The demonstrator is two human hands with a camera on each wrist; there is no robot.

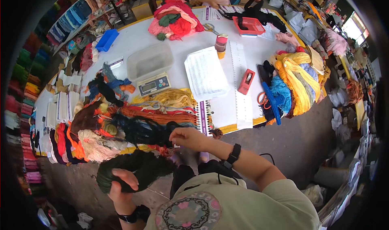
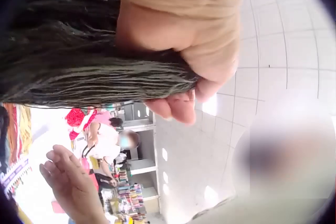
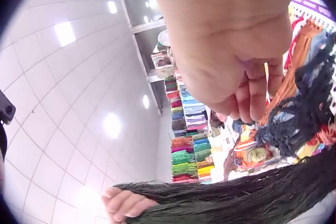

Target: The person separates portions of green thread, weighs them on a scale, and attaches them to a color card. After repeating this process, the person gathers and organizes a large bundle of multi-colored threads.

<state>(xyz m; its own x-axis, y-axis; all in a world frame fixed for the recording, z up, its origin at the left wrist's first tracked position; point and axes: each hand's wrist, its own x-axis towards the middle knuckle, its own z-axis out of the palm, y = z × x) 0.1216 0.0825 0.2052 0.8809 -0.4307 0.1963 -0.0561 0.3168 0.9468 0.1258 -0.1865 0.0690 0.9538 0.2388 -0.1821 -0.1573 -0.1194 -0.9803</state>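
While the left hand (image 1: 121, 185) grips a thick dark green yarn hank (image 1: 135, 171) low at the near left, below the table (image 1: 251, 88) edge, the right hand (image 1: 188, 137) pinches strands at the near end of the dark blue bundle (image 1: 142, 128) lying on the table; the work looks like a colour match or strand pull, so the next move calls for a steady pinch. Farther back, a clear plastic tub (image 1: 149, 62) sits empty on the scale (image 1: 154, 85), and a red tray (image 1: 249, 25) holds black yarn.
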